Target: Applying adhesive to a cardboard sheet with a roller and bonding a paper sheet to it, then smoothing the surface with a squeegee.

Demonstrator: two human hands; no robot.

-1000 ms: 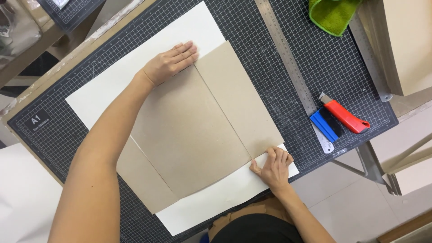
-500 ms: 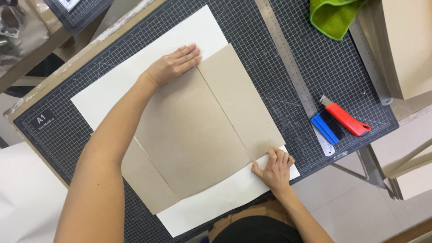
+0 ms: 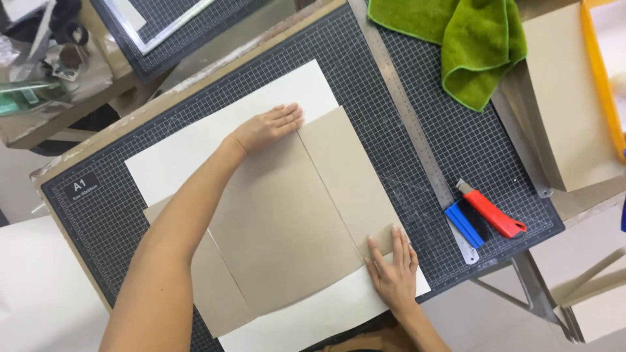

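Green cloth (image 3: 469, 45) and yellow tray (image 3: 603, 72) cut off at frame edges

Single head-worn view, looking steeply down, close over the cutting mat (image 3: 456, 137), slightly rotated

Grey-brown flat cardboard panels (image 3: 287, 221) under both hands, cream-white paper sheet (image 3: 189, 156) beneath, dark white-gridded cutting mat (image 3: 450, 130) around, red utility knife (image 3: 489, 210) right of them, green cloth (image 3: 473, 42) beyond

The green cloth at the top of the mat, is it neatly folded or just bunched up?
Bunched up: the green cloth lies crumpled, with loose, uneven folds and edges, half on the cutting mat.
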